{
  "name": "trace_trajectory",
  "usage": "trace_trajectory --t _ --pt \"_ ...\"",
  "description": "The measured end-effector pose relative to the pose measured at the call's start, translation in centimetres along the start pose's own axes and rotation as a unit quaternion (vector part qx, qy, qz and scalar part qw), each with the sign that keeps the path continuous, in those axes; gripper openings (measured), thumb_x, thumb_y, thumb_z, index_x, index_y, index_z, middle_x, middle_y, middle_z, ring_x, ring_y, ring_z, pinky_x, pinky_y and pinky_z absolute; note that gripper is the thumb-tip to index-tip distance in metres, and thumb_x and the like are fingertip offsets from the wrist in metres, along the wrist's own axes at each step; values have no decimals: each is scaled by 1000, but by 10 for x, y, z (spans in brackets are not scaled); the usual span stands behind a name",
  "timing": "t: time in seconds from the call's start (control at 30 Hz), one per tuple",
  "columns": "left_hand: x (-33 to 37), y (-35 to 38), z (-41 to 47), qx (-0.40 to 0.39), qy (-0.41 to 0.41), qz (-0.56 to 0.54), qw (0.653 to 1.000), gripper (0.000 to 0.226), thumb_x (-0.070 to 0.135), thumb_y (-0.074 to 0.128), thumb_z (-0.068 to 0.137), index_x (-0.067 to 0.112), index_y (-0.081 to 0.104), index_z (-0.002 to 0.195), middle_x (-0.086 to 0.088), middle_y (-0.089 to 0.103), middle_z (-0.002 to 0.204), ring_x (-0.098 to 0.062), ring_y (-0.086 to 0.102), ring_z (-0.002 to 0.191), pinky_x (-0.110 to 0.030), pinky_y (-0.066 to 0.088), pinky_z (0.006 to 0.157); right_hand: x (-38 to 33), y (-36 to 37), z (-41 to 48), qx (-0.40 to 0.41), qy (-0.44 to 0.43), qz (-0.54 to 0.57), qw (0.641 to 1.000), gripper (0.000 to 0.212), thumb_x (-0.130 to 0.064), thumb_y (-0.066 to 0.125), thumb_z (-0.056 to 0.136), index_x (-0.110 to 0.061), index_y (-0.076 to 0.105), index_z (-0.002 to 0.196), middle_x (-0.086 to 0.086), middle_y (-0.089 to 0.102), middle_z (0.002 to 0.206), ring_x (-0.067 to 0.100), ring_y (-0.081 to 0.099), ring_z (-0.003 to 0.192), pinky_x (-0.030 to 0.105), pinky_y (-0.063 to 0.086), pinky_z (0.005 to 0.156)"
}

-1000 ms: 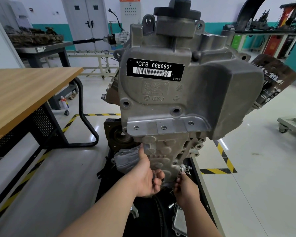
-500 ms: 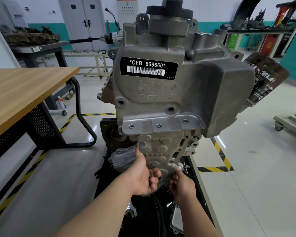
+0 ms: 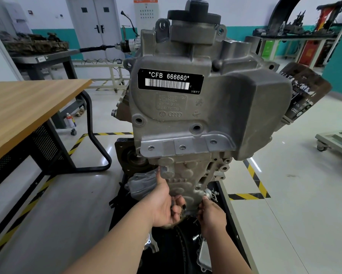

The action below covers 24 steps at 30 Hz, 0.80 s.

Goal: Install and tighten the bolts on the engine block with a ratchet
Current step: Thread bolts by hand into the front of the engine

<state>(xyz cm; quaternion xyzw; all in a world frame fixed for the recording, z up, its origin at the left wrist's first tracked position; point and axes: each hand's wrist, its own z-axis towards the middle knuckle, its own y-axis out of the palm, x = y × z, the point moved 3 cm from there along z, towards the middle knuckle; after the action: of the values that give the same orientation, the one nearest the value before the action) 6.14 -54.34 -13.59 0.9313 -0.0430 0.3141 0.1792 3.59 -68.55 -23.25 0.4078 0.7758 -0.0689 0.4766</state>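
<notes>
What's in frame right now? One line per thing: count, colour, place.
engine block: 1, grey, centre, upright
label: 1, black with white print, engine's upper face
cap: 1, black, top of engine
oil filter: 1, dark brown, worn, engine's right side
table: 1, wood top, black frame, left
spray can: 1, white with red cap, floor under table
floor tape: several stripes, yellow-black, left and right of engine
double door: 1, pale grey, back wall
bolts: count unclear, dark, in left hand
left hand: 1, thumb against lower engine face, fingers curled round bolts
right hand: 1, at engine's lower right edge, grip hidden
</notes>
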Motion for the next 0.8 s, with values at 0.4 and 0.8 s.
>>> trace_trajectory --t 0.4,0.8 --pt "0 10 11 -11 -1 -70 997 82 86 6 78 18 51 91 0 41 62 -12 26 47 -25 27 53 -2 3 -1 76 -42 -48 995 34 -21 64 92 -1 59 64 10 53 53 21 49 50 32 44 51" --pt "-11 -15 11 -15 -34 -72 997 111 101 7 50 9 57 86 3 46 63 -13 31 46 -27 31 53 -1 -3 2 48 -26 -48 997 40 -25 59 96 -5 55 61 4 49 48 13 40 39 22 34 38"
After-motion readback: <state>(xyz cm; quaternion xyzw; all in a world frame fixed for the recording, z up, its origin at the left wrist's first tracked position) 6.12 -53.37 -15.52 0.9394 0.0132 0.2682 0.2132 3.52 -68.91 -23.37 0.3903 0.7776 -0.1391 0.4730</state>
